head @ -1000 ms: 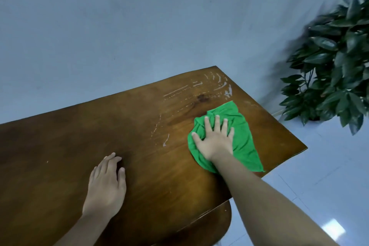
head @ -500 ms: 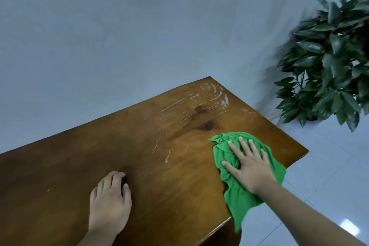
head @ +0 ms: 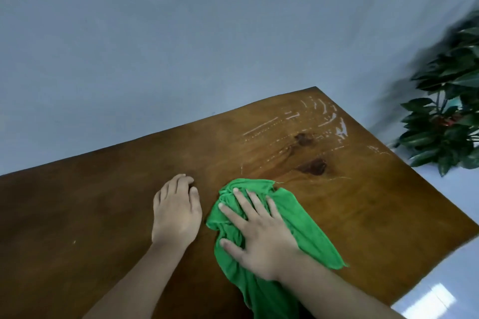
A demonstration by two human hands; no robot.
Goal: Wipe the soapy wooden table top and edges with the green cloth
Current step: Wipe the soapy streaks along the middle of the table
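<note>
Pressing green cloth flat, right hand fingers spread.

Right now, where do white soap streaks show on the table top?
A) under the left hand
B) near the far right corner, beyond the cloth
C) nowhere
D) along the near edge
B: the soap streaks lie by the far right corner of the table, beyond the green cloth.

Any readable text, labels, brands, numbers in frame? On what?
None. No print shows on the green cloth, wooden table, wall or plant.
The white marks near the table's far corner are soap streaks, not writing.
</note>
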